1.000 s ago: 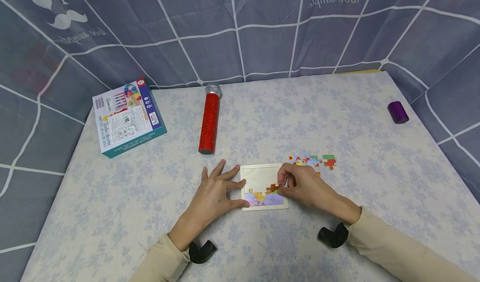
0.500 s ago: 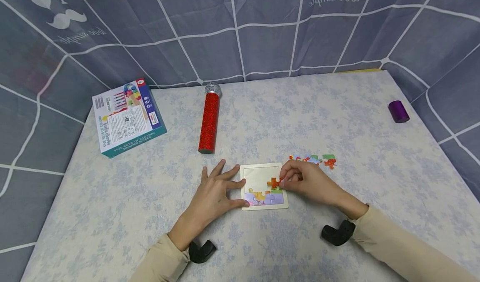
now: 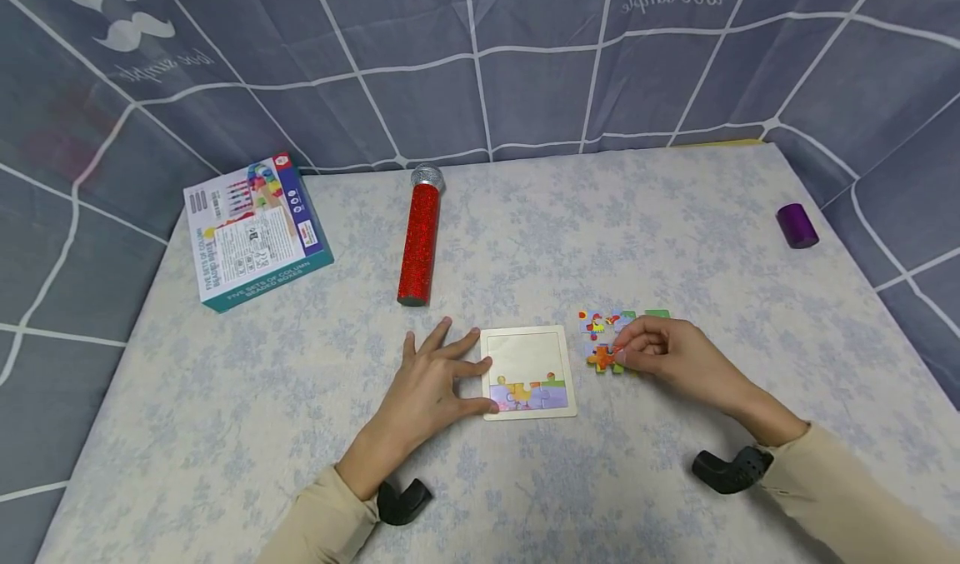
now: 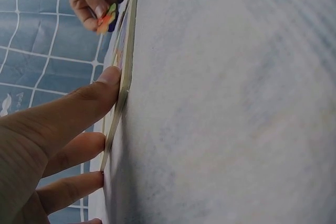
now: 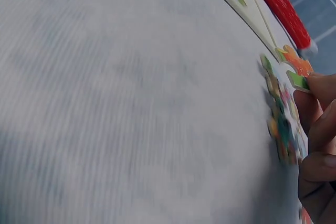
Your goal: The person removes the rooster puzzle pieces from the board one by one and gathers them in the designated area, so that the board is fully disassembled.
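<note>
A pale square puzzle tray (image 3: pixel 523 341) lies on the table with joined pieces (image 3: pixel 529 396) along its bottom part; its upper part shows bare board. My left hand (image 3: pixel 429 383) is spread at the tray's left side, thumb and fingertips touching its edge, as the left wrist view also shows. To the right of the tray, my right hand (image 3: pixel 686 360) pinches an orange and green puzzle piece (image 3: pixel 602 358) between thumb and index finger. The held piece (image 5: pixel 299 80) shows its green edge in the right wrist view. Loose puzzle pieces (image 3: pixel 595 322) lie just behind it, partly hidden by the hand.
A red glittery microphone-shaped tube (image 3: pixel 420 243) with a silver top lies behind the tray. At the back left sits a beaded-toy box (image 3: pixel 255 231). A purple cylinder (image 3: pixel 797 226) is near the right edge. Grey-blue checked curtain (image 3: pixel 525 97) surrounds the table.
My right hand has moved right, away from the tray, carrying the orange piece over to the loose pieces. My left hand has stayed at the tray's edge.
</note>
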{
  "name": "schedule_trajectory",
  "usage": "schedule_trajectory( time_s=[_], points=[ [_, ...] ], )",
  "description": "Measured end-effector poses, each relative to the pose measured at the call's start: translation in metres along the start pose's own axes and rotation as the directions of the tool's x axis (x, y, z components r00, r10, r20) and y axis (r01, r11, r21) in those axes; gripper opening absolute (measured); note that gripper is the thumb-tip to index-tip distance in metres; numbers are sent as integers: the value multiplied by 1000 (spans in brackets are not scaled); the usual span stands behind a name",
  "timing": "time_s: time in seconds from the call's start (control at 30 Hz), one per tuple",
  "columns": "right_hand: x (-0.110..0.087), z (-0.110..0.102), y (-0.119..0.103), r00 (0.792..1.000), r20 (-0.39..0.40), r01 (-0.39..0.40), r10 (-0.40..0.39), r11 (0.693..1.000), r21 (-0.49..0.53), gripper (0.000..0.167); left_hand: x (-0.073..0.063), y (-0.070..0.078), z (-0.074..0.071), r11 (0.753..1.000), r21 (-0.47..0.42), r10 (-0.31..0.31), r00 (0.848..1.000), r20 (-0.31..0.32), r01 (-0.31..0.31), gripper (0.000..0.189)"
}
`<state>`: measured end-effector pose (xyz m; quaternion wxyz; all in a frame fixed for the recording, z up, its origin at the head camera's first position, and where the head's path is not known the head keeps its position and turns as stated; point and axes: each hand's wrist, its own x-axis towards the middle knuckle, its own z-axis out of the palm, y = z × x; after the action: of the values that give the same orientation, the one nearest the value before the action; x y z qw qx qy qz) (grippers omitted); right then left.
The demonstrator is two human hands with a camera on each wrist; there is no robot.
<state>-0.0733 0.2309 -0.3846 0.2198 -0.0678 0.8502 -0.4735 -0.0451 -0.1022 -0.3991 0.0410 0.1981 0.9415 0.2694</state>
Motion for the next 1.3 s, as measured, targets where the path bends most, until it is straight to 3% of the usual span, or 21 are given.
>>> schedule_trajectory(
  time_s=[0.33, 0.57, 0.87, 1.03, 1.3],
  points=[
    [-15, -32, 19, 997, -55, -59, 58, 998, -11, 35, 0, 0, 0, 1000, 8, -1, 1000, 4, 1, 57],
    [-19, -44, 32, 994, -61, -89, 87, 995, -34, 36, 0, 0, 0, 1000, 12, -4, 1000, 6, 3, 57],
    [-17, -45, 33, 991, -113, -92, 77, 987, -135, 33, 0, -1, 1, 1000, -8, -13, 1000, 3, 13, 57],
    [-16, -43, 26, 985, -161, -98, 59, 964, -246, 28, 0, -1, 1, 1000, -8, -10, 1000, -2, 10, 58],
    [-16, -37, 23, 976, -216, -111, 37, 934, -340, 21, 0, -1, 1, 1000, -11, -10, 1000, 5, 10, 57]
  ],
)
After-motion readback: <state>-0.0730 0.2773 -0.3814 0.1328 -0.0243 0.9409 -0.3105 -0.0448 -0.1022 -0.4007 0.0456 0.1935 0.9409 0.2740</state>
